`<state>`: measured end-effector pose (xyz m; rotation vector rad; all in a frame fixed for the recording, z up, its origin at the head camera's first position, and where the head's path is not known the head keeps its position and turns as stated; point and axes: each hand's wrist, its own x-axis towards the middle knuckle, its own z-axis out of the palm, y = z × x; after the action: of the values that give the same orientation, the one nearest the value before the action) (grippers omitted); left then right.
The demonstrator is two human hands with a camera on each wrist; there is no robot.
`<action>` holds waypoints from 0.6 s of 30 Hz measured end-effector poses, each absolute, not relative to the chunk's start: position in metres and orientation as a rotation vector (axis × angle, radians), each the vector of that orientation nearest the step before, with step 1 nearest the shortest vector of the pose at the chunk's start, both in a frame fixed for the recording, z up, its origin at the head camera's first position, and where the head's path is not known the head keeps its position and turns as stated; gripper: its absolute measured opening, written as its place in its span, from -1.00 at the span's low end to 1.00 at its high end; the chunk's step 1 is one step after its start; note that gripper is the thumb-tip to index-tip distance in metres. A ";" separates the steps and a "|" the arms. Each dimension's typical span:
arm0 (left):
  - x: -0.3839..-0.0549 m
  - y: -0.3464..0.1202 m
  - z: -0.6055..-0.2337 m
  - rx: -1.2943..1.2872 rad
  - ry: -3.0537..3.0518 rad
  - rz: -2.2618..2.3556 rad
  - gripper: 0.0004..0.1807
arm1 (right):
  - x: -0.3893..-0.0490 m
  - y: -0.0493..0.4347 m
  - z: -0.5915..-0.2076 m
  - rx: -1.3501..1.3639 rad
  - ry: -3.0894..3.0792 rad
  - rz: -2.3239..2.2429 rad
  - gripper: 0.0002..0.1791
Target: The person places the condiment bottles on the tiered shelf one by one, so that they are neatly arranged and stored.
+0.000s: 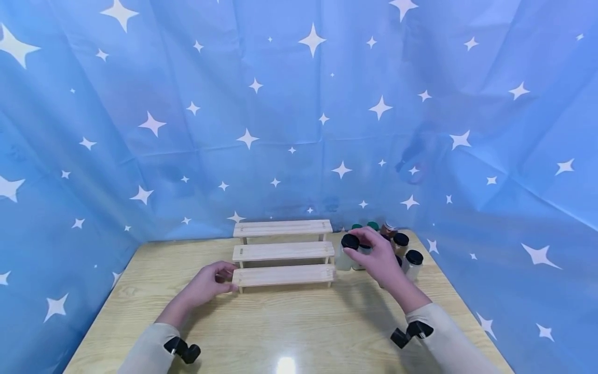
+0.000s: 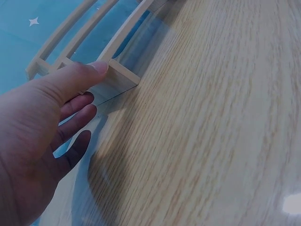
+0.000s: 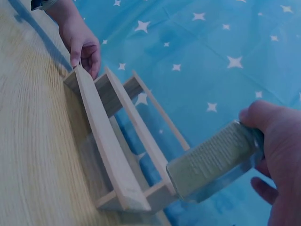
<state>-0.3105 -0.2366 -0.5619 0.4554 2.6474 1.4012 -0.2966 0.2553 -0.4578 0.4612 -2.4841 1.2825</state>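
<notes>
A three-step wooden rack (image 1: 283, 276) stands at the back middle of the table. My left hand (image 1: 214, 284) is at its left end, pinching the end of the lowest step; in the left wrist view the thumb (image 2: 87, 73) lies along that end and the lower fingers are loosely bent. My right hand (image 1: 377, 255) grips a glass spice jar by its black lid (image 1: 350, 241), just right of the rack. The jar (image 3: 216, 160) holds pale contents and has printed text on its side; in the right wrist view it is tilted and overlaps the rack's near end.
Several more jars stand behind and right of my right hand, among them a black-lidded one (image 1: 413, 264), another black-lidded one (image 1: 400, 241) and one with a green lid (image 1: 372, 225). A blue star-patterned curtain (image 1: 280, 130) surrounds the wooden table (image 1: 280, 332) at the back and sides.
</notes>
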 end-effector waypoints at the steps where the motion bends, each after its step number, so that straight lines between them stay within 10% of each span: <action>1: -0.311 -0.237 -0.561 0.460 2.647 1.399 -0.37 | -0.298 0.253 -0.456 0.472 -2.483 1.299 -0.51; 18: -0.310 -0.237 -0.563 0.468 2.623 1.421 -0.38 | -0.340 0.199 -0.434 0.645 -2.481 1.426 -0.57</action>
<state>-0.3105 -0.2367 -0.5632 0.4676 2.6232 1.4213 -0.3396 0.1995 -0.4338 0.6446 -2.4812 1.4262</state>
